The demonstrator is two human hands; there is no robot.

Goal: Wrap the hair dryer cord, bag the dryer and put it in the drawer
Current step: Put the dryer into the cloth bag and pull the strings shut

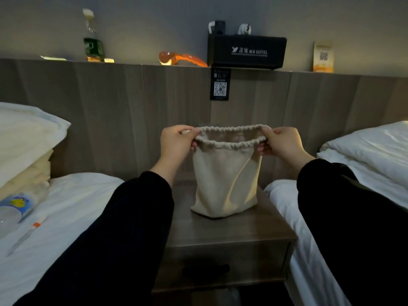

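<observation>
A cream drawstring bag (223, 180) stands upright on the wooden nightstand (231, 233), its bottom resting on the top. My left hand (175, 144) pinches the left side of the gathered rim and my right hand (281, 143) pinches the right side, holding the mouth stretched wide. What is inside the bag is hidden, and the hair dryer and its cord do not show. The nightstand's drawer (223, 261) sits shut below, with a dark recess in its front.
White beds flank the nightstand on the left (66, 217) and right (287, 228). Stacked pillows (24, 140), a plastic bottle (15, 208) and a pen (26, 236) lie left. The headboard ledge holds a bottle (92, 38), an orange shoehorn (183, 59), a black hotel box (246, 51) and a card (323, 57).
</observation>
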